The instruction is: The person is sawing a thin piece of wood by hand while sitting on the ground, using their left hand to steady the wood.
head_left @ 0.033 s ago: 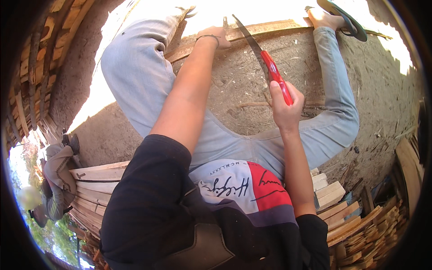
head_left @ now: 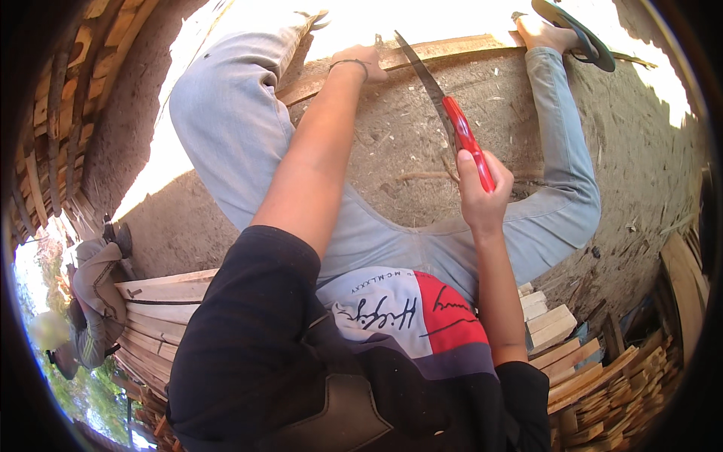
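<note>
A hand saw (head_left: 465, 134) with a red handle and a dark, narrow blade is in my right hand (head_left: 486, 194), whose fingers wrap round the handle. Its blade slants away to the left, and the tip lies across a long wooden plank (head_left: 459, 47) on the ground. Just left of the blade, my left hand (head_left: 363, 62) grips the plank, with part of its fingers washed out by bright light. Whether the teeth are in a cut cannot be made out.
My bare foot (head_left: 536, 34) is at the plank's right end, beside a dark sandal (head_left: 576, 34). Stacked timber (head_left: 553, 328) lies at the lower right, more boards (head_left: 162, 309) at the lower left. Another person (head_left: 98, 294) sits at far left. Wood chips dot the dirt ground (head_left: 392, 143).
My right hand has drawn the saw slightly back toward me and to the right. The left hand and the plank stay where they were.
</note>
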